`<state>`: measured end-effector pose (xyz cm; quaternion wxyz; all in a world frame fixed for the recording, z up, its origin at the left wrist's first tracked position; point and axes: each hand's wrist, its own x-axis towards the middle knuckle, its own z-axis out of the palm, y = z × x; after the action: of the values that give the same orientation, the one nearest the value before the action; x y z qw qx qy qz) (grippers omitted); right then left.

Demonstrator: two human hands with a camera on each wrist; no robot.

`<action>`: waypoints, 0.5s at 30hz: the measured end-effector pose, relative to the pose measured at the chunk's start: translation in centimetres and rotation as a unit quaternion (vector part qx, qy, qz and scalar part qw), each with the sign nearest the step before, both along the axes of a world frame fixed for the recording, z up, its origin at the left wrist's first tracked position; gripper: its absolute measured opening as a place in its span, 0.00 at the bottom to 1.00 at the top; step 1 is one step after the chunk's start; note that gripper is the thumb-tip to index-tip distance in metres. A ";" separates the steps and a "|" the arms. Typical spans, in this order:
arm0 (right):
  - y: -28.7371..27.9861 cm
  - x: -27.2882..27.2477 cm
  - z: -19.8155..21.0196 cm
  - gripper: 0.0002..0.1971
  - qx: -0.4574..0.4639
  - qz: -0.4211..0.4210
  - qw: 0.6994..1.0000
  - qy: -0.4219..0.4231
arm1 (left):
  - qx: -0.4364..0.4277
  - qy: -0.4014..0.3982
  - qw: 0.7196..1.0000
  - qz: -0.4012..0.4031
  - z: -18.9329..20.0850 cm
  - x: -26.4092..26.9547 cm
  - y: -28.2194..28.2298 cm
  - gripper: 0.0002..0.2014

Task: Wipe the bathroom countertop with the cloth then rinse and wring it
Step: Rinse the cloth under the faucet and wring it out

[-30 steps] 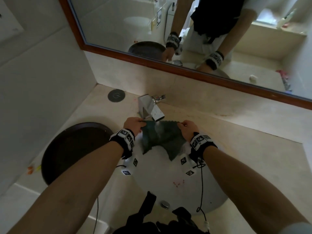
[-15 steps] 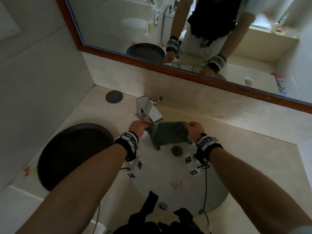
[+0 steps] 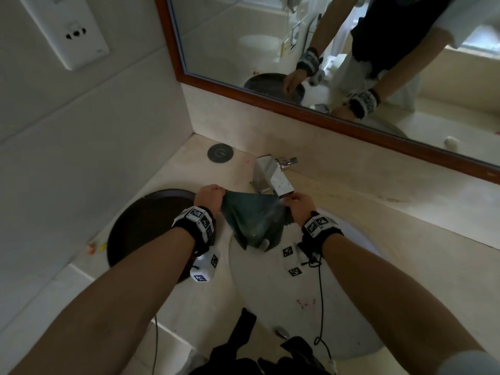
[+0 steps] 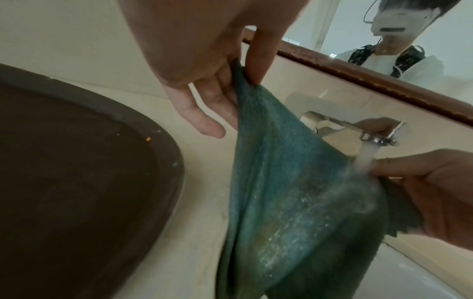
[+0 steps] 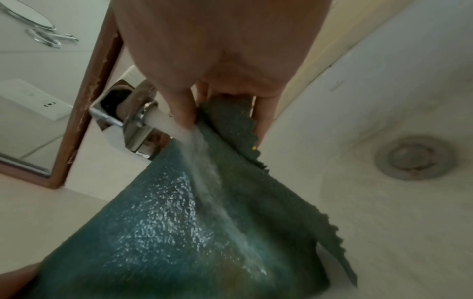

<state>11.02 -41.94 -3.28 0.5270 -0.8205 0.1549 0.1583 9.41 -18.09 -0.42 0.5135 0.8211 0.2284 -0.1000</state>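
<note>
— Where was the cloth?

— The dark teal terry cloth with a zigzag-cut edge (image 3: 253,220) hung spread between both hands over the white oval sink basin (image 3: 273,293), right under the square chrome faucet (image 3: 272,177). Running water (image 5: 204,161) struck it near its right corner and ran down the fabric, which glistened wet.

— And the hands?

— The left hand (image 3: 210,197) pinched the left top corner between thumb and forefinger; its other fingers (image 4: 199,113) hung loose and apart, off the cloth. The right hand (image 3: 299,207) had its fingers (image 5: 183,109) clamped on the right top corner, just beside the stream.

— What lay around them?

— The metal drain (image 5: 414,157) sat in the basin, clear of the cloth. A round dark brown tray (image 3: 143,226) rested on the beige stone countertop (image 3: 378,212) to the left of the sink, with a small dark round cap (image 3: 220,152) further back. A wood-framed mirror (image 3: 270,50) ran along the wall above, and a white wall socket (image 3: 67,28) was mounted on the tiles to the left.
</note>
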 end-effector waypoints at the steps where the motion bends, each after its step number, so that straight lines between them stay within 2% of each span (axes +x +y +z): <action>1: 0.2 0.0 -0.1 0.04 0.013 -0.006 1.000 0.003 | -0.005 -0.003 1.000 0.006 0.1 -0.2 0.2 0.11; 3: 0.1 -0.1 -0.3 0.05 0.017 -0.009 1.000 0.001 | -0.028 -0.009 0.999 0.018 0.1 -0.2 0.2 0.06; 5: -0.5 -0.1 -0.3 0.06 0.004 -0.017 1.000 -0.006 | -0.045 -0.001 0.999 0.020 -0.2 -0.1 -0.2 0.07; 10: -4.6 -0.4 0.4 0.12 -0.038 -0.043 0.998 -0.007 | -0.045 0.005 0.998 -0.048 -0.9 0.4 -3.4 0.07; 13: -7.8 -0.8 0.6 0.13 -0.056 -0.074 0.996 -0.005 | -0.079 0.015 0.994 -0.073 -0.9 0.5 -6.5 0.06; 15: -9.8 -1.1 0.9 0.13 -0.062 -0.094 0.994 -0.003 | -0.108 0.030 0.990 -0.085 -1.0 0.6 -8.4 0.10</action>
<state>9.88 -51.69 -2.34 0.4881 -0.8339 0.2392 0.0954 10.00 -26.47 -1.39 0.5814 0.7740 0.1607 -0.1923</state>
